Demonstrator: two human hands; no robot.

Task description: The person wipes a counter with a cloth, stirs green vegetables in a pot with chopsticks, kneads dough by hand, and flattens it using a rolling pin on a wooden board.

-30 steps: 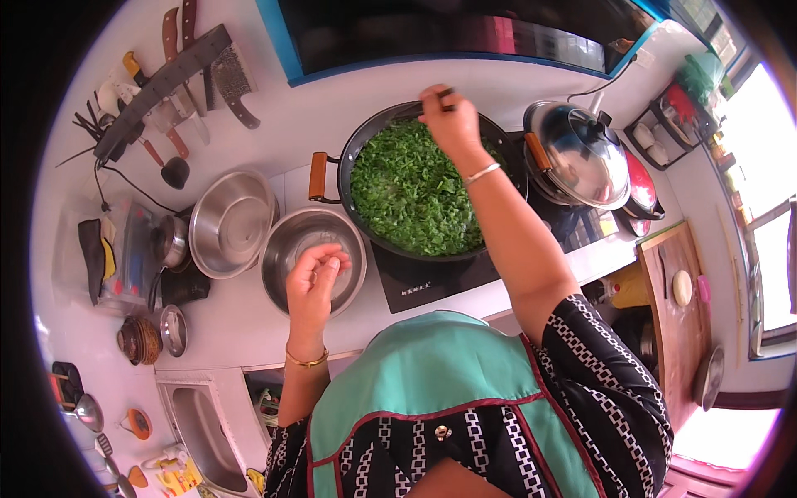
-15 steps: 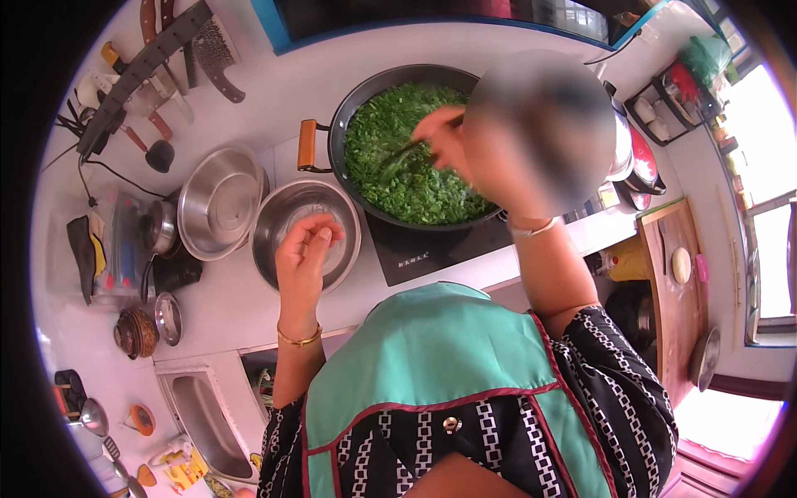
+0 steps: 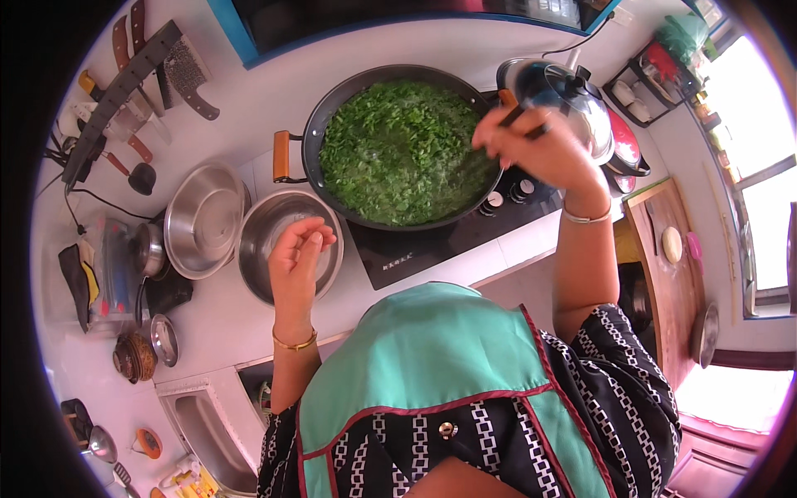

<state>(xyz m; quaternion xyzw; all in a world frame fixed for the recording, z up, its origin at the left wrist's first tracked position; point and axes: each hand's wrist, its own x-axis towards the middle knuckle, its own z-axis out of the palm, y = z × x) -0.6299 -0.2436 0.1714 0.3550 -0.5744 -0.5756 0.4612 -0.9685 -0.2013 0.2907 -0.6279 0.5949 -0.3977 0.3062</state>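
A dark two-handled wok [image 3: 290,158] holds chopped green leaves [image 3: 398,141] in steaming, bubbling liquid. My right hand [image 3: 548,153] is raised at the wok's right rim, closed around a dark, stick-like utensil [image 3: 511,115]. Motion blurs the hand, and the utensil's kind cannot be made out. Over a steel basin [image 3: 259,274] left of the wok hangs my left hand [image 3: 296,259], its fingers curled together toward the thumb. Nothing shows in it, and it does not appear to touch the basin.
Under the wok is a black cooktop [image 3: 415,253] with knobs. A lidded steel pot [image 3: 591,124] stands close to my right hand. Another steel basin [image 3: 178,220] lies at the left, below a wall rack of knives [image 3: 124,95]. A sink [image 3: 207,432] sits lower left.
My right hand has moved right, from above the greens to the wok's rim, lifting the utensil out of them. My left hand keeps nearly the same pose. The view has shifted slightly.
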